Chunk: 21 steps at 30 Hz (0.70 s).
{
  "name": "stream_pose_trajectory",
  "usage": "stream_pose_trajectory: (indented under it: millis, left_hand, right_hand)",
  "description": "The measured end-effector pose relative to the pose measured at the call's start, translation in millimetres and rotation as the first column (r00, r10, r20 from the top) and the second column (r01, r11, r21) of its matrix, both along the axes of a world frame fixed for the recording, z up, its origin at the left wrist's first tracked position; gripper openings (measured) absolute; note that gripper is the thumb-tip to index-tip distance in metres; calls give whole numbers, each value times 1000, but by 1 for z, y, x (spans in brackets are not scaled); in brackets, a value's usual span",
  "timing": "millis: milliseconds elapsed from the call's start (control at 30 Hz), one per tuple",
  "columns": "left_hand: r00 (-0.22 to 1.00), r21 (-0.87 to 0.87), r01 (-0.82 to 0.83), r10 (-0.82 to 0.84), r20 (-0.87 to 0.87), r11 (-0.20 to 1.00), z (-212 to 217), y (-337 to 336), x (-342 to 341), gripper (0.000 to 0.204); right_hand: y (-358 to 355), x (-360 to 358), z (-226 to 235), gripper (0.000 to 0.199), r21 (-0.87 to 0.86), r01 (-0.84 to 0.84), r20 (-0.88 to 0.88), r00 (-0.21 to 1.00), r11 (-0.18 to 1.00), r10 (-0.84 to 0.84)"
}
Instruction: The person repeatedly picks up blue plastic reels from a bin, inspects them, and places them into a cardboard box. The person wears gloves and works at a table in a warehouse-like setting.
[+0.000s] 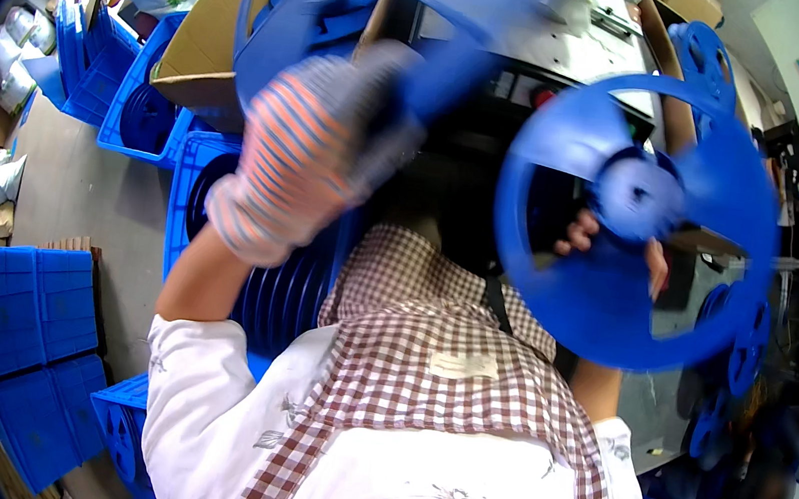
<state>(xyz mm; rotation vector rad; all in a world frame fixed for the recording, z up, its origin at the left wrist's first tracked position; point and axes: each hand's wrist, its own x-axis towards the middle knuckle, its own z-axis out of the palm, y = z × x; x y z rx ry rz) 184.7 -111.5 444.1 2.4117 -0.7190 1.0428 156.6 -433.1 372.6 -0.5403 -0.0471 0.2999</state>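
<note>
Two blue plastic reels are raised in front of the operator: a left reel (464, 66) at the top centre of the frame, and a right reel (596, 291) at the right of centre. The left hand (296, 150) wears a glove with orange and grey stripes and is positioned at the lower edge of the left reel. Hand and reel are both blurred; the degree of closure of the left fingers cannot be determined. The right hand (578, 235) is bare and located mostly behind the right reel. Its fingertips are visible through two openings in the reel, on either side of a web below the hub (637, 195); the fingers are bent and grip the reel there. The flange of the right reel faces the camera, and its hub is in clear view. Behind the reels, at the top of the frame, is a white worktop (574, 35). An open cardboard box (207, 37) is located at the upper left. Below the left forearm, a blue crate (183, 191) contains a row of reels (276, 304) standing on edge. Stacked blue crates (18, 310) occupy the lower left. The operator wears a brown-and-white checked apron (421, 389) over a white shirt (199, 395).
</note>
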Motion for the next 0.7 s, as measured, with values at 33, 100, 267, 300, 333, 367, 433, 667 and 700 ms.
stream_pose_trajectory:
  millis: [33, 100, 267, 300, 333, 367, 433, 667, 700]
  left_hand:
    - [994, 120, 114, -112, -18, 986, -5, -18, -5, 54]
    - [957, 170, 291, -288, -45, 941, -25, -48, -18, 43]
    - [806, 295, 590, -526, -271, 751, -65, -102, -56, 43]
    - [730, 187, 680, -628, -269, 709, -62, -108, -55, 48]
    - [651, 75, 751, -715, -256, 657, -59, -111, -48, 53]
    - [613, 2, 770, -739, -278, 638, -47, -112, -43, 64]
    - [788, 88, 603, -574, -224, 793, -26, -117, -38, 82]
    - [849, 104, 472, -419, -322, 876, -53, -142, 17, 100]
    - [823, -28, 513, -500, -270, 858, -59, -142, 21, 99]
  right_hand:
    - [7, 9, -10, 71, -35, -77, 29, 997, 996, 78]
    - [27, 16, -13, 76, -155, -101, -55, 994, 983, 94]
    - [11, 0, -17, 73, -422, 5, 64, 998, 907, 24]
    - [2, -7, -13, 73, -481, 50, 103, 995, 876, -1]
    - [-6, -11, -12, 73, -540, 88, 136, 991, 837, -16]
    - [-11, -14, -11, 73, -595, 125, 168, 985, 794, -29]
    - [-20, -18, -16, 72, -666, 192, 244, 969, 721, -33]
    - [-25, -8, -28, 73, -781, 318, 405, 913, 538, 50]
    - [-25, -8, -28, 73, -787, 340, 429, 901, 515, 61]
